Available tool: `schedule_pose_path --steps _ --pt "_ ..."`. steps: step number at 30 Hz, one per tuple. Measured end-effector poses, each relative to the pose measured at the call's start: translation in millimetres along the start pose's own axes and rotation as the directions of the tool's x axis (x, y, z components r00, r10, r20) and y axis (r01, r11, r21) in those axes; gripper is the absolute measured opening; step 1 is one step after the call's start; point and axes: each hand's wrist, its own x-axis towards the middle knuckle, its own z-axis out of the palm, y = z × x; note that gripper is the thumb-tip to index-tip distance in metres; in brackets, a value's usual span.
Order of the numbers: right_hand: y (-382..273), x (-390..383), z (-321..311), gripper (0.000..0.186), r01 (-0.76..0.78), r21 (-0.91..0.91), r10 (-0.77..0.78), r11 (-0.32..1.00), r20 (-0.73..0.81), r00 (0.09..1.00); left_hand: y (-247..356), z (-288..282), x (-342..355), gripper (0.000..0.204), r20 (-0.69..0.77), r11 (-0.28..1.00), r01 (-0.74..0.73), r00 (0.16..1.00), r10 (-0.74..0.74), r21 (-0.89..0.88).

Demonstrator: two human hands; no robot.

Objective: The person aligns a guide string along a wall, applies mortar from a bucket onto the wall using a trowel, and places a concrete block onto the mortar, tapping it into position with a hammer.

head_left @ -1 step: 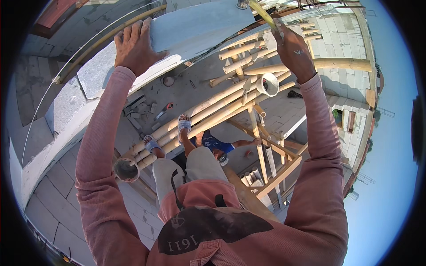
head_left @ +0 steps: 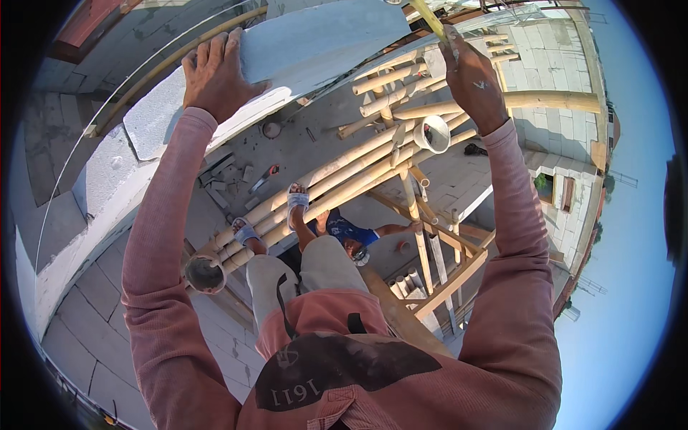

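My left hand (head_left: 218, 80) lies with spread fingers on the left end of a pale grey concrete block (head_left: 322, 43), thumb along its near face. That block sits on top of a wall, beside another white block (head_left: 149, 118). My right hand (head_left: 473, 82) is closed around the yellowish handle of a hammer (head_left: 428, 18), right of the block's far end. Only a sliver of the hammer's head shows at the top edge, just above the block; the rest is cut off.
My sandalled feet stand on bamboo poles (head_left: 337, 179) high above a floor. A white bucket (head_left: 432, 135) and a grey bucket (head_left: 205, 274) are on the poles. A person in blue (head_left: 349, 233) is below, by a wooden frame (head_left: 455, 283). A string (head_left: 107, 107) runs along the wall.
The hammer's head has risen slightly away from the block, toward the top edge of the view. My left hand stays on the block.
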Motion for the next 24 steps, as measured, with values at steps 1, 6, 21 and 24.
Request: schedule_pose_path --steps 1,6,21,24 --pt "-6.9 -2.5 2.4 0.04 -0.017 0.017 0.018 1.0 -0.054 0.998 -0.9 1.2 0.1 0.104 0.004 1.0 -0.004 1.0 0.004 0.002" --pt "-5.2 -2.4 -7.8 0.032 -0.037 0.109 0.034 0.993 0.023 0.999 -0.7 4.8 0.2 0.104 -0.009 0.999 -0.015 1.0 0.015 0.038" --pt "-27.9 -5.4 -18.0 0.04 -0.298 0.088 0.304 0.95 -0.069 0.95 -5.9 8.7 -2.6 0.11 -0.097 0.996 -0.079 0.992 0.081 0.033" --pt "-1.0 -22.1 5.5 0.038 -0.198 0.113 0.186 0.974 0.104 0.977 -2.6 9.8 -3.0 0.112 -0.07 0.994 -0.08 0.994 0.086 0.078"
